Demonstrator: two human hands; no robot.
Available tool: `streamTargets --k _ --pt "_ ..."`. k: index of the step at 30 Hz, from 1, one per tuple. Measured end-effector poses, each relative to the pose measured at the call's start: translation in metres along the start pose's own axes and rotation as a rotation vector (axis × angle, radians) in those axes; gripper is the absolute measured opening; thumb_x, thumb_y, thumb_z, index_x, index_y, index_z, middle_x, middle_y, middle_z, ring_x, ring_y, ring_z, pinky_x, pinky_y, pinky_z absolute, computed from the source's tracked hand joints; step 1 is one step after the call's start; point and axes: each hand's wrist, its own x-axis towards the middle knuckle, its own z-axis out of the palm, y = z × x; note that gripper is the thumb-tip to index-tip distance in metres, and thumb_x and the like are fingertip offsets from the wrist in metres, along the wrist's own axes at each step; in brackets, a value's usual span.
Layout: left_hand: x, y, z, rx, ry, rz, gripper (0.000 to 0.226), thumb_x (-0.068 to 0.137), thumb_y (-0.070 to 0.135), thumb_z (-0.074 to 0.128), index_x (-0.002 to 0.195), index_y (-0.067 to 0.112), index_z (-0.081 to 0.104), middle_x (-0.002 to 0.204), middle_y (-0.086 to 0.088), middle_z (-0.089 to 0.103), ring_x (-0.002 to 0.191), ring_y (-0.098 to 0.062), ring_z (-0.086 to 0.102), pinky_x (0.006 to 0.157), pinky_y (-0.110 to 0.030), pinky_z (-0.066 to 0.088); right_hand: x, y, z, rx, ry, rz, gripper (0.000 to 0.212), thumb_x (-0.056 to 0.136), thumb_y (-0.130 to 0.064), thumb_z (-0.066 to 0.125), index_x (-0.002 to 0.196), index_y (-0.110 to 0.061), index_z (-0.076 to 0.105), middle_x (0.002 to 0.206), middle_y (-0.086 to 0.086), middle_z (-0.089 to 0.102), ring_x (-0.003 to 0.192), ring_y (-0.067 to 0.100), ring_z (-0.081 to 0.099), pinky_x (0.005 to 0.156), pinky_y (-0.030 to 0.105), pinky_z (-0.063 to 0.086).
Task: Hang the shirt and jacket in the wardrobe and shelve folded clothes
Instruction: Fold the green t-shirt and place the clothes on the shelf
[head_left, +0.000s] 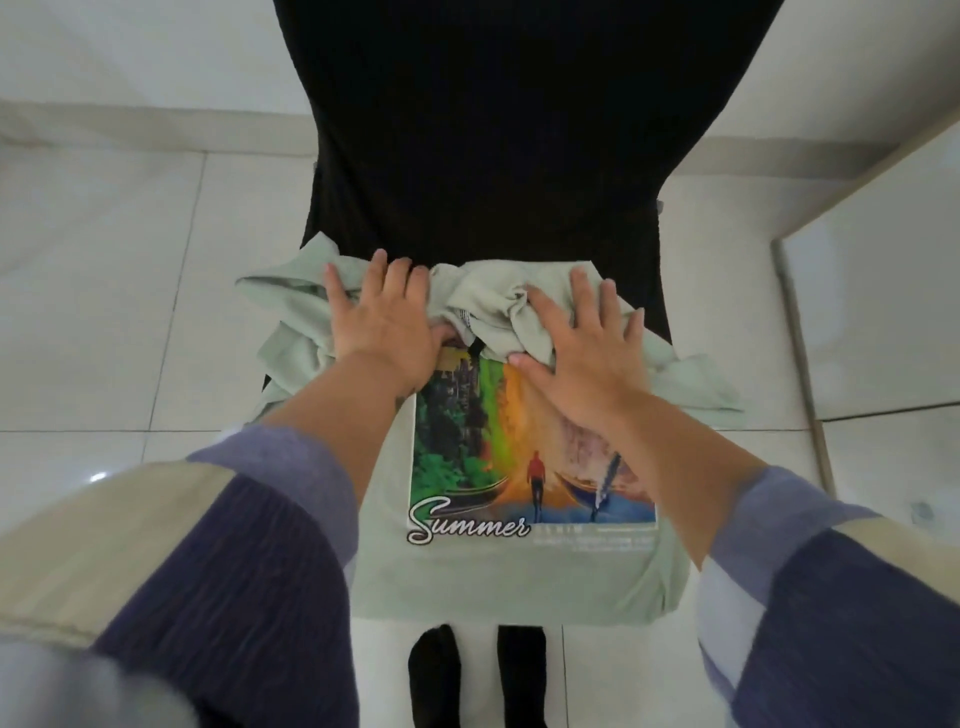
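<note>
White tiled floor (104, 322) all around, white wall at the top, a pale panel edge (800, 364) on my right. Black covered chair (483, 130) dead ahead, tall back upright, seat facing me. Pale green T-shirt (498, 577) lies across the seat, print side up, hem hanging over the front edge toward me, collar end bunched against the chair back. Shirt sleeves spill off both sides of the seat, one left, one right. Print (467, 441) is a colourful landscape with a small walking figure and "Summer" in script under it. My arms come in from the bottom, sleeves (234, 571) striped dark navy, cream and light blue, pushed up past the wrists. Left hand (384, 322) flat on the shirt's upper left, fingers spread and straight, tips near the chair back, thumb tucked at the collar folds. Right hand (587, 343) flat on the upper right, fingers spread, thumb on the top edge of the print. Grip on both sides: apart, palms pressing the cloth, nothing pinched. Crumpled fabric sits between the two hands. My feet in black (436, 670) show below the hem. Wardrobe, jacket: can't tell from here.
</note>
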Motion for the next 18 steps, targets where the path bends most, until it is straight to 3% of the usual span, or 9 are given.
streamTargets --k 3,6,8,10,14,18 --pt "0.0 0.0 0.002 0.005 0.12 0.044 0.038 0.096 0.024 0.04 0.133 0.018 0.037 0.132 -0.005 0.043 0.125 -0.027 0.039 0.113 -0.054 0.017 0.007 -0.002 0.002 0.023 0.153 -0.023 0.046 0.096 -0.05 0.037 0.137 -0.03 0.035 0.147 0.008 0.03 0.136 0.038 0.025 0.111 0.06 0.022" --pt "-0.014 0.0 -0.001 -0.089 0.148 0.075 0.02 0.096 0.025 0.038 0.112 0.015 0.045 0.114 -0.007 0.057 0.106 -0.029 0.051 0.091 -0.041 0.034 0.003 -0.007 -0.001 0.086 0.262 -0.058 0.04 0.099 -0.044 0.035 0.127 -0.017 0.045 0.119 0.009 0.056 0.104 0.029 0.052 0.088 0.043 0.045" --pt "-0.024 -0.002 -0.007 -0.134 0.149 0.067 0.026 0.1 0.036 0.033 0.107 0.014 0.045 0.109 -0.007 0.06 0.101 -0.03 0.055 0.076 -0.038 0.034 -0.006 -0.012 -0.011 0.177 0.229 -0.058 0.04 0.1 -0.045 0.03 0.121 -0.014 0.043 0.094 0.006 0.062 0.077 0.024 0.058 0.069 0.041 0.049" --pt "-0.034 -0.005 -0.019 -0.127 0.136 0.077 0.035 0.098 0.046 0.033 0.108 0.014 0.043 0.107 -0.006 0.06 0.097 -0.03 0.058 0.067 -0.036 0.034 -0.016 -0.014 -0.025 0.199 0.184 -0.039 0.039 0.1 -0.047 0.027 0.116 -0.014 0.04 0.074 -0.001 0.053 0.058 0.017 0.05 0.056 0.037 0.044" --pt "-0.05 -0.012 -0.067 -0.129 0.129 0.091 0.029 0.095 0.04 0.048 0.108 0.015 0.042 0.1 -0.004 0.061 0.085 -0.03 0.062 0.06 -0.035 0.037 -0.034 -0.015 -0.079 0.17 0.226 -0.031 0.041 0.099 -0.048 0.025 0.117 -0.014 0.039 0.074 0.001 0.052 0.064 0.024 0.058 0.058 0.04 0.049" --pt "-0.071 -0.017 -0.144 -0.106 0.151 0.09 0.032 0.095 0.045 0.046 0.107 0.016 0.045 0.096 -0.004 0.062 0.082 -0.029 0.062 0.06 -0.034 0.038 -0.057 -0.016 -0.158 0.216 0.298 -0.02 0.041 0.098 -0.048 0.028 0.115 -0.012 0.039 0.077 0.005 0.054 0.072 0.03 0.06 0.062 0.041 0.048"
